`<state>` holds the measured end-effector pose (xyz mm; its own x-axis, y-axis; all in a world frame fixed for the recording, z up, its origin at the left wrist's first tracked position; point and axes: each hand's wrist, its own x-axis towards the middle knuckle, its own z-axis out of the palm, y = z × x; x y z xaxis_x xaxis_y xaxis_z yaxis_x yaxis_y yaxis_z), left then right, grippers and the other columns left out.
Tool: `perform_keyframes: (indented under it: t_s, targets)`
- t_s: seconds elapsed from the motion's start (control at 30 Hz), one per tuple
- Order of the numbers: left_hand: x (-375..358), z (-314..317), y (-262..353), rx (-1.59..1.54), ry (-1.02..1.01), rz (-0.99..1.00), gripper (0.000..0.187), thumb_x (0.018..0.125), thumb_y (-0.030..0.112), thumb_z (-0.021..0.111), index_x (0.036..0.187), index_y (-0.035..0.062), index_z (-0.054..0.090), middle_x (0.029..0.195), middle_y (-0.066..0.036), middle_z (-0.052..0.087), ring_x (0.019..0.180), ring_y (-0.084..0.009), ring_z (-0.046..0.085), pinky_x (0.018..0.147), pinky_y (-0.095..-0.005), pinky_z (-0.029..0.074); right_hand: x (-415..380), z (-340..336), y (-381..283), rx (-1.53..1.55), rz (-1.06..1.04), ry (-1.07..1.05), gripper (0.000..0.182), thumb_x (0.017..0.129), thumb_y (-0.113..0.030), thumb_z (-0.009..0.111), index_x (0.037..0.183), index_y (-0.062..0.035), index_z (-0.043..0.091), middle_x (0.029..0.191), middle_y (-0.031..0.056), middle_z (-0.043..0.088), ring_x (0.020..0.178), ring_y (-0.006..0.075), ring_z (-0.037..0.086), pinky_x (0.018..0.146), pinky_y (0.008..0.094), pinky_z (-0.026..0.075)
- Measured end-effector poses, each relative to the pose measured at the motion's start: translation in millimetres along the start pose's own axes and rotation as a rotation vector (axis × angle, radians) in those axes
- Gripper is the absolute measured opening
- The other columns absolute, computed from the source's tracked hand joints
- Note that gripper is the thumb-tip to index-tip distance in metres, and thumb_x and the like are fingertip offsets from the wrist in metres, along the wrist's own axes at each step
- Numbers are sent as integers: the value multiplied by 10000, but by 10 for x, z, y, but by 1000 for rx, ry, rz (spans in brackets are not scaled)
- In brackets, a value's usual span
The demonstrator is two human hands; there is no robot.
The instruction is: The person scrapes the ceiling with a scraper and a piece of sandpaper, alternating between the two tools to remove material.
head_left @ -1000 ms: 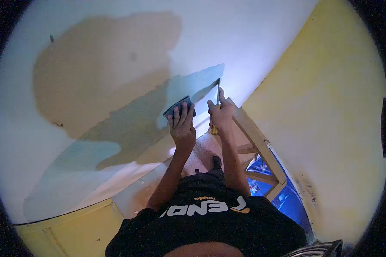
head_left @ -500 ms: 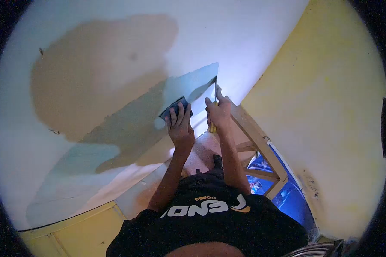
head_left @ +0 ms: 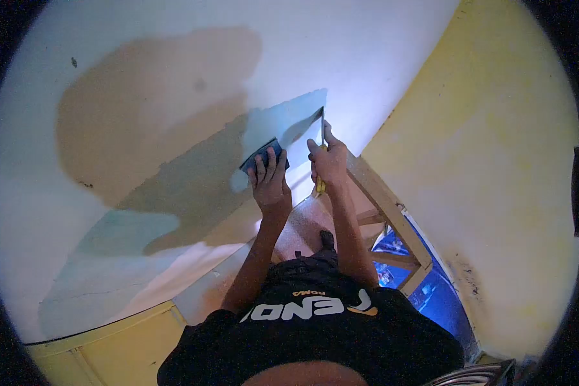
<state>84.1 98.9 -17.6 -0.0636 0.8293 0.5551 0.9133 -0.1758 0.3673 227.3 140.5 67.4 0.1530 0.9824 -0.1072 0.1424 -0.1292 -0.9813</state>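
Note:
My left hand (head_left: 271, 183) is closed on a dark, flat rectangular spreader (head_left: 262, 154), its fingers laid over the face. The spreader is at the white wall, over a bluish-grey strip (head_left: 199, 164). Just to the right, my right hand (head_left: 329, 164) wraps the yellow handle of a putty knife (head_left: 320, 185). Its index finger stretches along the thin blade, whose tip is at or very near the wall below the strip's upper right corner. Whether either blade carries any paste cannot be made out.
A yellowish wall (head_left: 482, 161) meets the white one at right. Below my right arm stands a wooden frame (head_left: 389, 199) with a blue sheet (head_left: 441, 309) behind it. A yellow panel (head_left: 128, 341) lies at lower left, coiled cable (head_left: 476, 374) at lower right. My shadow covers part of the wall.
The view has shifted slightly, so the wall marks and both hands sit a little differently. Both hands keep their grips, with almost no movement against the wall.

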Motion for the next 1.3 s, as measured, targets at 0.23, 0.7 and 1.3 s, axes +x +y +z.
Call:
perform_keyframes:
  t_s: [0.23, 0.7, 1.3]
  targets:
    - [6, -63, 11, 12, 7, 11, 578, 897, 76, 536, 1460, 205, 527, 1590, -57, 396, 1483, -352, 308, 1200, -562, 180, -71, 92, 51, 66, -108, -12, 665, 929, -116, 648, 1528, -28, 374, 619, 54, 582, 375, 104, 483, 339, 276, 386]
    - [17, -53, 11, 57, 7, 0, 554, 921, 101, 530, 1462, 220, 522, 1603, -35, 375, 1479, -331, 315, 1197, -539, 197, 87, 116, 159, 67, -119, 56, 684, 927, -133, 656, 1542, -67, 366, 591, 41, 568, 378, 105, 481, 334, 285, 385]
    - [-10, -63, 16, 0, 0, -1, 556, 904, 81, 536, 1449, 193, 538, 1596, -64, 385, 1494, -358, 283, 1198, -576, 185, 138, 47, 184, 94, -161, 88, 620, 919, -124, 654, 1492, -18, 440, 605, 64, 603, 382, 113, 498, 355, 296, 407]
